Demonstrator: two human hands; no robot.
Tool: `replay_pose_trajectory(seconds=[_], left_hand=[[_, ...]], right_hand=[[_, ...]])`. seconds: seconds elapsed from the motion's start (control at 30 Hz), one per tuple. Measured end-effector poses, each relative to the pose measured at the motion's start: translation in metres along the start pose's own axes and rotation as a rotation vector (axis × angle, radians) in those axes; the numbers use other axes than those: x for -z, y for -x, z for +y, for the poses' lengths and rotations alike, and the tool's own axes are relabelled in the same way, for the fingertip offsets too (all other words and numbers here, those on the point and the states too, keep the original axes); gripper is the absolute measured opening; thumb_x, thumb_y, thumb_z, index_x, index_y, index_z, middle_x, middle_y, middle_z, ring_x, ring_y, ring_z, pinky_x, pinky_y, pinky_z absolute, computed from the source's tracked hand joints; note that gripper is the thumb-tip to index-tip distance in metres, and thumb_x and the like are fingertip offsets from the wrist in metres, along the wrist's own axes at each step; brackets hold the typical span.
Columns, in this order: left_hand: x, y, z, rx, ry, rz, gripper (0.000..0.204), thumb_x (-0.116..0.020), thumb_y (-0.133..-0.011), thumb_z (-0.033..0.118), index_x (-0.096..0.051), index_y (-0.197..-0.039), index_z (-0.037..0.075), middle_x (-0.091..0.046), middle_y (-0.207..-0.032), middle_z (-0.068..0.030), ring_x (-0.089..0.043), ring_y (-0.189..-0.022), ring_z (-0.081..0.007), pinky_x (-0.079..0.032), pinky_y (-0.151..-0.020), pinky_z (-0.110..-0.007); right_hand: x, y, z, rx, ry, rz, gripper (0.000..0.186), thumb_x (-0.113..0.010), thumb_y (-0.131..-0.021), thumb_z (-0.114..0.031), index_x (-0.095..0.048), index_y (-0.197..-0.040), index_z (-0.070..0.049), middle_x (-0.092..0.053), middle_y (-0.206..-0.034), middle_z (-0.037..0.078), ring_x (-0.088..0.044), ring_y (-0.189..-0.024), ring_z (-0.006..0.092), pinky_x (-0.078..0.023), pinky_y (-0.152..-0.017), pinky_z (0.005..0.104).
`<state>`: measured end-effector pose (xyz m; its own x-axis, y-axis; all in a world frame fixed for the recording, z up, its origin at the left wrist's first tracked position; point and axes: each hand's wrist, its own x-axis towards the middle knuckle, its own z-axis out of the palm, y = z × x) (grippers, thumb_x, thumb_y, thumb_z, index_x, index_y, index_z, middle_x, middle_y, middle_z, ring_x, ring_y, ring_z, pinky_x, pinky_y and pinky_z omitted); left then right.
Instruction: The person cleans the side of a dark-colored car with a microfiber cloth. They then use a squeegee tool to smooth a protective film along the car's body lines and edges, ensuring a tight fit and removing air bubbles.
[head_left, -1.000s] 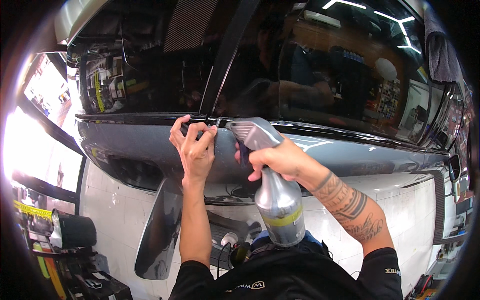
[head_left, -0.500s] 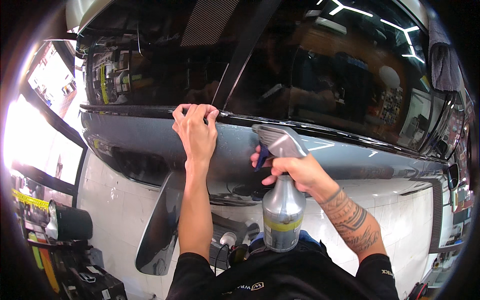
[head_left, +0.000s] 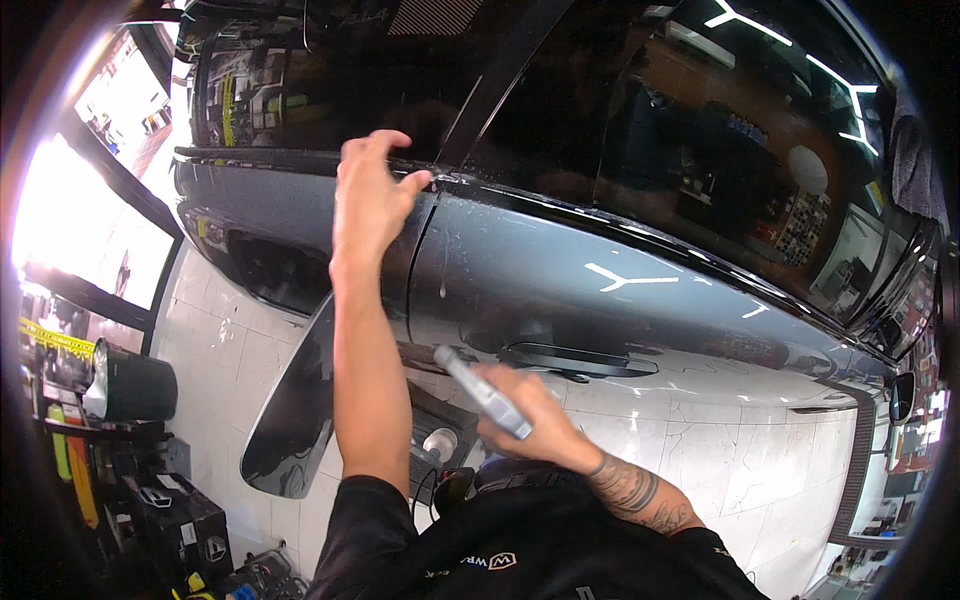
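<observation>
My left hand is raised at the base of the dark side window, its fingers spread and curved, thumb pointing at the trim near the gap between two door panels. Whether a fingertip touches the trim I cannot tell. Below it on the right, the grey car door carries drops and a wet run beside the gap. My right hand is closed around a grey spray bottle, held low in front of my body. Its head is blurred, and the bottle's body is hidden under the hand.
A dark glossy panel stands left of my left forearm. The door handle is ahead of my right hand. A black bin and black box are at the left; a grey towel hangs far right.
My right hand has lowered the spray bottle from the door's top edge toward my body. My left hand's fingers have spread from a bunched grip at the trim. The view has shifted.
</observation>
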<state>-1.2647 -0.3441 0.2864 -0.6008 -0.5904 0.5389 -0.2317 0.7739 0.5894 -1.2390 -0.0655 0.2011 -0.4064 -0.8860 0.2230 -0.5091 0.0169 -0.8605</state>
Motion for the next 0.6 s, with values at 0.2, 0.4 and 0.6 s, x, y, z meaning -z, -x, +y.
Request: replay_pose_trajectory(seconds=[0.2, 0.4, 0.6], left_hand=[[0.048, 0.061, 0.006, 0.566, 1.715, 0.390, 0.045, -0.061, -0.094, 0.005, -0.047, -0.136, -0.005, -0.054, -0.136, -0.0307, -0.056, -0.128, -0.0409, -0.049, -0.103, -0.062], [0.026, 0.058, 0.034, 0.044, 0.527, 0.045, 0.026, -0.063, -0.091, -0.004, -0.065, -0.117, -0.004, -0.067, -0.124, -0.0187, -0.069, -0.109, -0.0283, -0.057, -0.090, -0.039], [0.004, 0.042, 0.039, -0.386, -0.222, -0.027, 0.031, -0.068, -0.073, -0.012, -0.071, -0.101, 0.002, -0.068, -0.100, -0.0091, -0.064, -0.096, -0.0312, -0.051, -0.084, -0.039]], right_hand=[[-0.030, 0.054, 0.053, -0.091, -0.061, -0.069, 0.035, -0.077, -0.073, -0.012, -0.051, -0.094, -0.002, -0.062, -0.079, 0.023, -0.061, -0.076, 0.0468, -0.046, -0.063, 0.0512], [-0.020, 0.094, 0.089, -0.086, -0.052, -0.082, 0.034, -0.076, -0.075, -0.016, -0.052, -0.095, -0.002, -0.060, -0.080, 0.022, -0.060, -0.077, 0.0462, -0.046, -0.064, 0.0510], [0.003, 0.116, 0.106, -0.096, -0.052, -0.068, 0.034, -0.076, -0.075, -0.015, -0.052, -0.096, -0.001, -0.060, -0.081, 0.022, -0.059, -0.079, 0.0462, -0.045, -0.067, 0.0512]])
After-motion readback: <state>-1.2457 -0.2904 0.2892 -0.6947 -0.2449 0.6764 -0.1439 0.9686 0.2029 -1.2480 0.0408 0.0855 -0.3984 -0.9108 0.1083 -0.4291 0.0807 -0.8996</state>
